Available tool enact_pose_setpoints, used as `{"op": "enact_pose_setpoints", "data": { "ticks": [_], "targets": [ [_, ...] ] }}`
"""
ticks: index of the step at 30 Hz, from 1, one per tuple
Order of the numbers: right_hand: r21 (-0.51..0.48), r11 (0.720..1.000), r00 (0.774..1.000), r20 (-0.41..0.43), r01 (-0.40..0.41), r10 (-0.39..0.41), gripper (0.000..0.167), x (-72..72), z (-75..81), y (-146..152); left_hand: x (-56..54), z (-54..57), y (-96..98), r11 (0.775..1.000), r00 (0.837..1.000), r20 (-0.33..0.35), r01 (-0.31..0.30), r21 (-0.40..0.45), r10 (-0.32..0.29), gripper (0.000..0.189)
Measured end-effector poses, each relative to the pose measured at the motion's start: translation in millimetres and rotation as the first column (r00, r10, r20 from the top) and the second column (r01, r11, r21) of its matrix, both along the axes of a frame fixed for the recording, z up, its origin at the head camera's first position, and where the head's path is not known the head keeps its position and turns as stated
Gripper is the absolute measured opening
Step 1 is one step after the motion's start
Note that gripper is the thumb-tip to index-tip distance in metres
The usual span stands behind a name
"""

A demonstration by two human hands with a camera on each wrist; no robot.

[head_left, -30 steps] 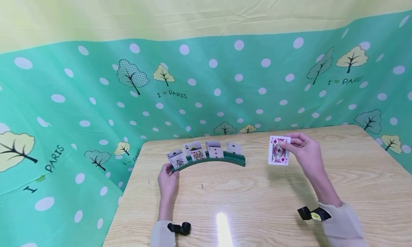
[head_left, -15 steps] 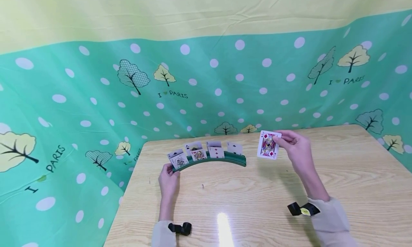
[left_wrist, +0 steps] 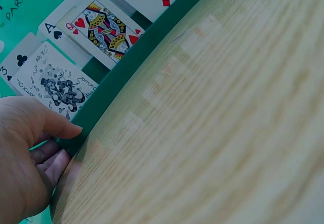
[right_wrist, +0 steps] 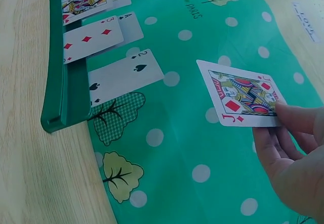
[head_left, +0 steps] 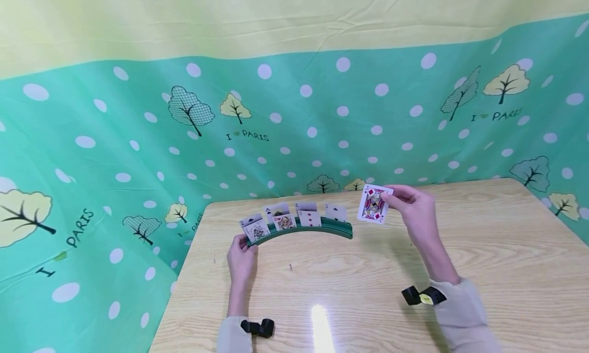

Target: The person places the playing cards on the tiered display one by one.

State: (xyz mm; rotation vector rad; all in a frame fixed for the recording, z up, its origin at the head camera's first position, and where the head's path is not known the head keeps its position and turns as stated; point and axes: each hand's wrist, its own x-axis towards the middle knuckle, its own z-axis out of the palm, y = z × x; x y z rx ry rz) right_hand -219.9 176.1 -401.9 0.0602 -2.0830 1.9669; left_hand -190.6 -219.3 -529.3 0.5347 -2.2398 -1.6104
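Observation:
A curved green card holder (head_left: pixel 329 229) stands on the table with playing cards in two rows. My left hand (head_left: pixel 241 263) grips its left end, thumb on the front wall in the left wrist view. Nearest that hand are a joker (left_wrist: pixel 59 82) and a three of clubs (left_wrist: pixel 23 59) behind it. Further along come a queen of hearts (left_wrist: pixel 104 30) and a three of diamonds (right_wrist: pixel 93 39). A two of spades (right_wrist: pixel 124 77) stands alone in the back row at the right end. My right hand (head_left: pixel 417 212) pinches a jack of diamonds (head_left: pixel 375 204) in the air, right of the holder.
The wooden table (head_left: pixel 340 271) runs back to a green dotted curtain (head_left: pixel 294 123). Aces of spades (left_wrist: pixel 61 29) show partly behind the front cards. A small dark mark (head_left: pixel 290 267) lies on the wood in front of the holder.
My right hand has moved left with the jack of diamonds, bringing it closer to the holder's right end and slightly tilting it. The left hand and the holder have stayed in place.

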Motion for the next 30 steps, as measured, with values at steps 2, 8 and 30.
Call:
{"op": "enact_pose_setpoints", "data": {
  "ticks": [2,8,30],
  "targets": [
    [-0.036,0.999,1.000,-0.005,0.017,-0.017,0.021,-1.2,-0.2,-4,0.0,-0.4,0.1,1.000,1.000,0.006,0.001,0.006,-0.001,0.040],
    [-0.034,0.999,0.999,0.017,0.041,-0.040,0.023,-3.9,-0.5,-14,0.2,-2.2,-0.6,1.000,1.000,0.012,0.000,0.007,0.000,0.040],
    [0.030,0.998,0.991,0.125,-0.048,0.043,0.026,-9.7,-19.3,-45,0.2,-1.5,-0.4,1.000,1.000,0.006,0.000,0.017,0.000,0.040]
  ]
}}
